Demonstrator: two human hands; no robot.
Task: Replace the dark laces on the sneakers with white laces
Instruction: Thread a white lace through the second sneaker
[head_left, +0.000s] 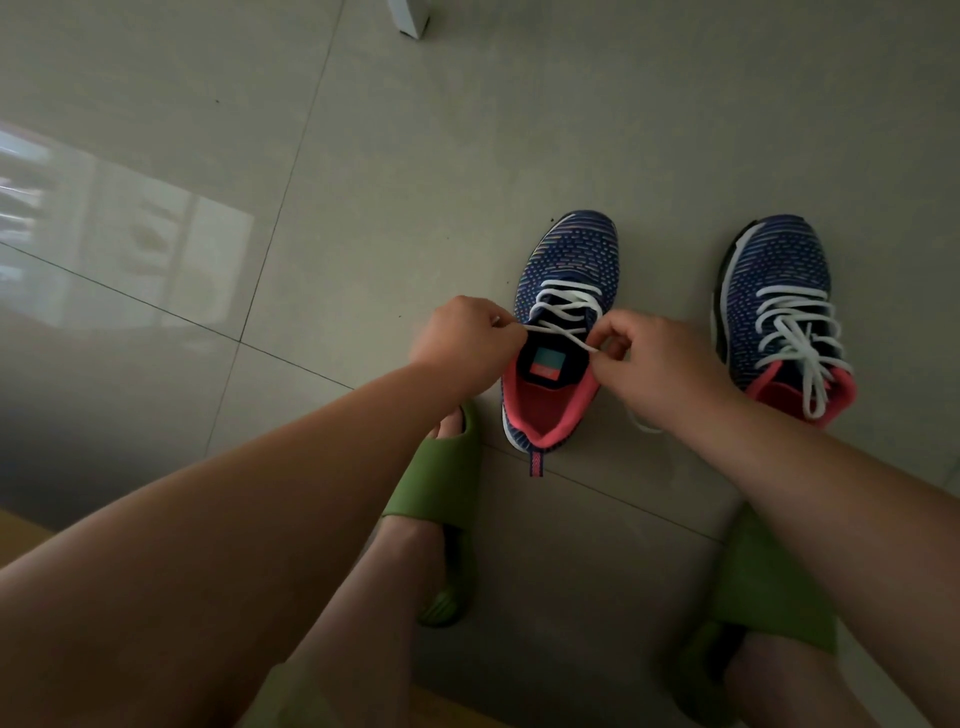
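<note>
we're on the last stretch: the sneaker at 3 o'clock (779, 312) is fully white-laced, and the middle sneaker (563, 322) has its white lace (563, 306) threaded. our left hand (465, 340) and right hand (652, 364) each pinch a lace end, crossed over the tongue. next, we judge, comes tightening evenly and knotting.

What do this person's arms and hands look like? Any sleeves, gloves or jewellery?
Both forearms are bare, with no sleeves in view. The left hand and right hand wear no gloves, and no rings, watch or bracelet show. Fingernails are too small to judge.
</note>
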